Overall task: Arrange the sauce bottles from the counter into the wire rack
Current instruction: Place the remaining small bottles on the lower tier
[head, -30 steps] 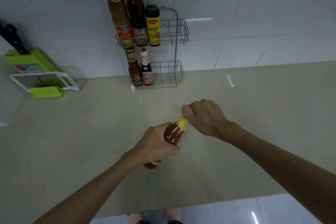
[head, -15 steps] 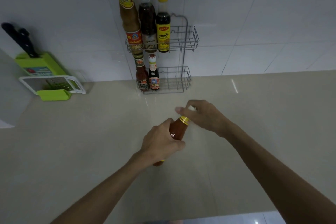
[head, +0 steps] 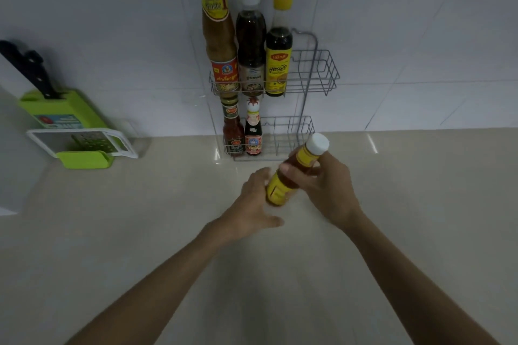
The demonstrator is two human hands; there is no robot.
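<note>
A sauce bottle (head: 291, 176) with reddish-amber sauce, a yellow label and a white cap is tilted above the counter, cap pointing up and right toward the wire rack (head: 325, 75). My right hand (head: 328, 190) grips it around the neck and upper body. My left hand (head: 252, 199) lies beside the bottle's base with fingers spread and thumb off it. The rack's top tier holds a tall tan bottle (head: 220, 36), a dark white-capped bottle (head: 251, 36) and a yellow-capped bottle (head: 279, 59). Two small bottles (head: 242, 131) stand at the left of the lower tier.
The rack stands against the white tiled wall at the back of the beige counter (head: 420, 204); the right side of each tier holds nothing. A green knife block (head: 64, 112) with black handles and a white-and-green grater (head: 81, 143) sit at the far left.
The bottle has moved up and right toward the rack. My right hand shifted from its cap to the neck and body, and my left hand loosened its hold on the lower part.
</note>
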